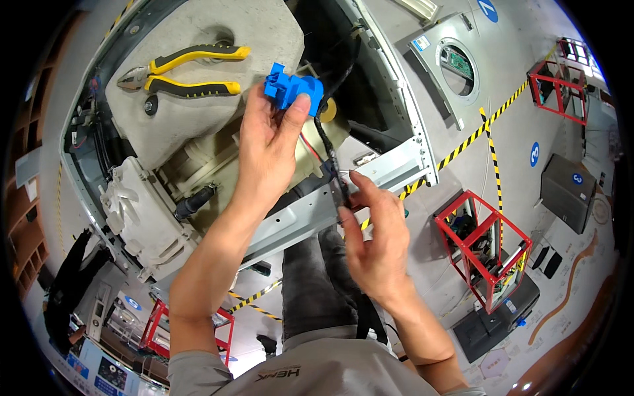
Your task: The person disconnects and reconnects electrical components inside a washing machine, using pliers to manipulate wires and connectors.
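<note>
My left hand (271, 132) grips a blue plastic part (294, 90) over an open-topped machine casing (417, 158), thumb on its front. Red wires (309, 146) and a black taped harness (325, 138) run below it. My right hand (372, 231), lower right, has thumb and forefinger on the harness near the casing's front rail. Yellow-and-black pliers (191, 89) lie on a grey block (155, 125) inside the machine, beside a small dark bolt (150, 105). A white plastic housing (142, 221) sits at the casing's lower left, with a black hose (195, 202) beside it.
A grey panel with a round opening (428, 53) lies at upper right. Red frames (482, 247) holding parts stand right, upper right and lower left. Yellow-black tape (462, 148) crosses the floor. Dark equipment (564, 195) sits at right. Another person in black (66, 297) is at lower left.
</note>
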`<state>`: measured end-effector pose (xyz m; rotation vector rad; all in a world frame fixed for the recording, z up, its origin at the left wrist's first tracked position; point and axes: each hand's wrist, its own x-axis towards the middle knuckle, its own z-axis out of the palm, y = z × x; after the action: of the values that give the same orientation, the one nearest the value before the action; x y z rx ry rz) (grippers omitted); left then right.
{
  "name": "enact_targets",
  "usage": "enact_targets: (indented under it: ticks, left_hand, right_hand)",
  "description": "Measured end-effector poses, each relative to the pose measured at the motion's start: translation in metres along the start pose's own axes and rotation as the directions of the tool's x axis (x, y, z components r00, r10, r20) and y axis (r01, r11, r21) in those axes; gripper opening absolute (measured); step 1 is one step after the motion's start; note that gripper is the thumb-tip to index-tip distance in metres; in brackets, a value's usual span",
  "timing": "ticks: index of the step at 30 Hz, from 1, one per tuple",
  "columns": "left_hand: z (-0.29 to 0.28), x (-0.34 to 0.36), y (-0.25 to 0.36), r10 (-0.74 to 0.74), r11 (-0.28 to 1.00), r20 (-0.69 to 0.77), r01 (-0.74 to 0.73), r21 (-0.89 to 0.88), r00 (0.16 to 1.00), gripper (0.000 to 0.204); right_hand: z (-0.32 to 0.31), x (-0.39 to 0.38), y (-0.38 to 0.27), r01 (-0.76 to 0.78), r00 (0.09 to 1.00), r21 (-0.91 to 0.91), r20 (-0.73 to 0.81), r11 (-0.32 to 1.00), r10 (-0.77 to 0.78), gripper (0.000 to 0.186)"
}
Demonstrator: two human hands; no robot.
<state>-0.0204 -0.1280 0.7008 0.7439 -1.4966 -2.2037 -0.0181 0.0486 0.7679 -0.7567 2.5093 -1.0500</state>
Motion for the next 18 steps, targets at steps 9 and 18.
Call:
enact_targets:
  ticks: [9,18]
  left_hand:
    - [0.003,-0.002,0.001,-0.001,0.995,-0.077,0.008,0.102,0.997,0.039]
    - [0.002,-0.006,0.005,-0.051,0.956,-0.056,0.065,0.286,0.997,0.043]
  right_hand:
    - [-0.027,0.014,-0.003,-0.413,0.867,0.718,0.122,0.56,0.483,0.033]
    - [-0.042,0.036,-0.002,-0.313,0.859,0.77,-0.02,0.556,0.511,0.029]
